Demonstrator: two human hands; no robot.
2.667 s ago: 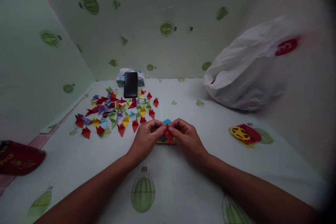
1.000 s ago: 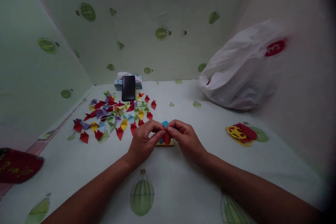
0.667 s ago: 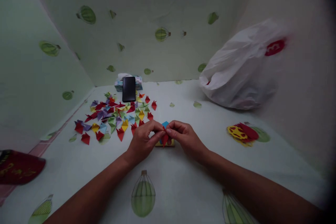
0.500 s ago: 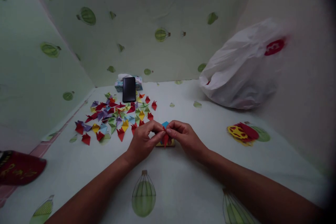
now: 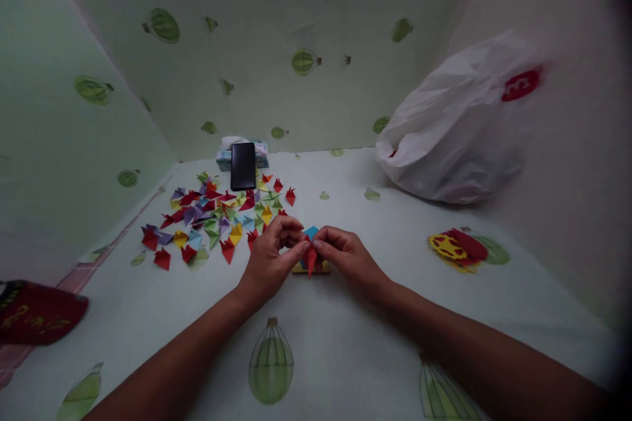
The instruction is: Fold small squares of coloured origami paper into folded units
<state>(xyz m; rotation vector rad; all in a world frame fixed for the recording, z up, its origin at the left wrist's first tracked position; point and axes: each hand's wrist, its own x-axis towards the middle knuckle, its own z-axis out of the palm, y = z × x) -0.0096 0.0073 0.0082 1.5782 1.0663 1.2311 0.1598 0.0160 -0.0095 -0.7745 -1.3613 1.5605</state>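
Observation:
A small piece of red folded paper [image 5: 311, 262], narrow and pointed at its lower end, is between my two hands. My right hand [image 5: 348, 255] pinches its right side between thumb and forefinger. On the other side, the thumb of my left hand [image 5: 276, 253] presses against the paper, with the fingers curled just above; the exact contact is partly hidden. Under the hands lies a small pile with a blue sheet [image 5: 311, 231] and a yellow edge [image 5: 310, 272]. Many folded paper cranes [image 5: 217, 217] in red, yellow, green, purple and blue spread to the left.
A black phone [image 5: 243, 166] leans on a tissue box [image 5: 261, 154] behind the cranes. A white plastic bag [image 5: 454, 131] bulges at the back right. Yellow and red paper cutouts [image 5: 451, 248] lie at right. A dark red object [image 5: 44, 312] is at the left edge.
The fingers of my left hand have lifted slightly up and away from the thumb. More of the red paper shows. My right hand keeps its pinch.

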